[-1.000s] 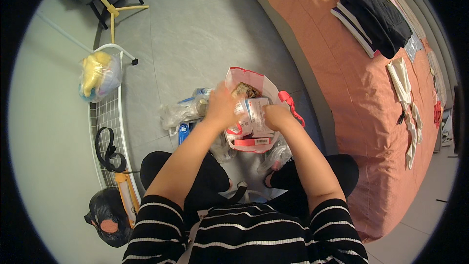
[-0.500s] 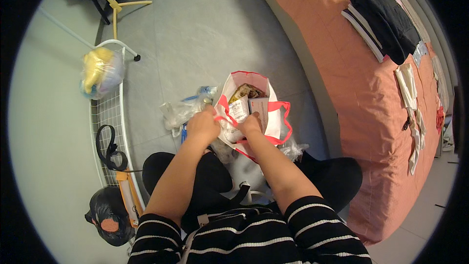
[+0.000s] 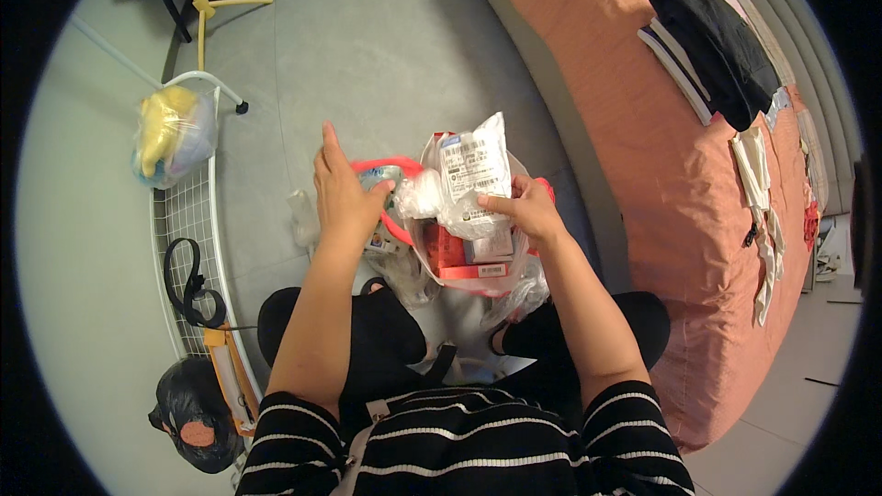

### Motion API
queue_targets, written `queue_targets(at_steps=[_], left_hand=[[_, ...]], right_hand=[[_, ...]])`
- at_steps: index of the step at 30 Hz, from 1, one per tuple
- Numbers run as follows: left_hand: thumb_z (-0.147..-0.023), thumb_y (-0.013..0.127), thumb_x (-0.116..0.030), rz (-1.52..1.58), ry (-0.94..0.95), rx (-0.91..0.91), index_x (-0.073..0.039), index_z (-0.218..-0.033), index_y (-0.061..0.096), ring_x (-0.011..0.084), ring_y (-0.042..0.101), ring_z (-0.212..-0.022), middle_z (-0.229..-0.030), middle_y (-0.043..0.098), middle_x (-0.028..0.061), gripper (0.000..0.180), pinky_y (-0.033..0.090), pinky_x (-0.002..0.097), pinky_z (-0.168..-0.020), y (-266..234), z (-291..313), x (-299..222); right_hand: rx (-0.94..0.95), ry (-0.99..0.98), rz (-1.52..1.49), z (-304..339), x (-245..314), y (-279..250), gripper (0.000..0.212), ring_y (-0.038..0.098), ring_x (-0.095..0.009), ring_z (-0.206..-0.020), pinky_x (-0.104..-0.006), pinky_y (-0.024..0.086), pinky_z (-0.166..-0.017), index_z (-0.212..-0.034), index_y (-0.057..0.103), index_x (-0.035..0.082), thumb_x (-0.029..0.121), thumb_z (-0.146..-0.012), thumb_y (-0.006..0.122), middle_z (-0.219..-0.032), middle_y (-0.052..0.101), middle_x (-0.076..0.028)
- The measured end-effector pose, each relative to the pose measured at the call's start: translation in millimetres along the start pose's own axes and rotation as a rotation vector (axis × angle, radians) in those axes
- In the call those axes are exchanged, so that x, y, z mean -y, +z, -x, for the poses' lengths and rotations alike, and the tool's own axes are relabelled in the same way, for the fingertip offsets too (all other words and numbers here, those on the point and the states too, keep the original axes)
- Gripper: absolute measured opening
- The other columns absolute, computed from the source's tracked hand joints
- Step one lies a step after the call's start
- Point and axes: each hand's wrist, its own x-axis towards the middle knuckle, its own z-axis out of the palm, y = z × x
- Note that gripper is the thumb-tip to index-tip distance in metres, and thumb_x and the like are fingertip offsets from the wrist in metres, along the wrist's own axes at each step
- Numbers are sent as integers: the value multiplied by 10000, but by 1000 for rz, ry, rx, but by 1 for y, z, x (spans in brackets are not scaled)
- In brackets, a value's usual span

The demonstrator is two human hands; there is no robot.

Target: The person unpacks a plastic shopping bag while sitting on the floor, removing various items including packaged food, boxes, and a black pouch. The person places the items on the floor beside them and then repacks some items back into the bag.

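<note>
My right hand (image 3: pixel 535 213) pinches a white plastic mailing packet (image 3: pixel 478 161) by its lower right edge, thumb on the front. The packet stands tilted above the mouth of a white carrier bag (image 3: pixel 421 253) with red trim, hiding its far part. Beside the bag's left edge, my left hand (image 3: pixel 342 200) is open, fingers stretched, with the red handle (image 3: pixel 397 228) next to it. A crumpled white plastic bundle (image 3: pixel 420 194) lies between my hands, against the packet. Inside the bag, red boxes (image 3: pixel 446 246) and a pale box (image 3: pixel 491 246) show below the packet.
Clear plastic wrapping (image 3: pixel 404 274) lies on the floor around the bag. At left stand a white wire rack (image 3: pixel 188 220), a black strap (image 3: pixel 191 285) and a black plastic bag (image 3: pixel 195 400). A bed (image 3: pixel 680 248) with an orange cover borders the right, with folded dark clothes (image 3: pixel 721 50).
My right hand has come up from inside the bag with the packet. The left hand has let go of the bag's handle, moved left and opened.
</note>
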Motion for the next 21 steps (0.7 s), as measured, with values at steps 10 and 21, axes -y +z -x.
queue_targets(at_steps=[10,21], left_hand=[[-742,723,-219,678,204,523,-58,-1244,536,251,420,-1242,-1329,428,164,559,392,380,-975,-11,14,-20],[-758,577,-41,404,564,293,-84,-1095,598,281,541,-1085,-1132,598,127,340,369,455,-963,0,36,-29]], right_hand=[[66,170,-513,21,30,22,435,653,-233,-887,-355,537,-758,-1120,554,-61,171,-790,717,-1016,648,-141],[-65,53,-692,17,24,60,379,654,-220,-857,-353,527,-746,-1121,553,-50,124,-812,687,-1025,645,-129]])
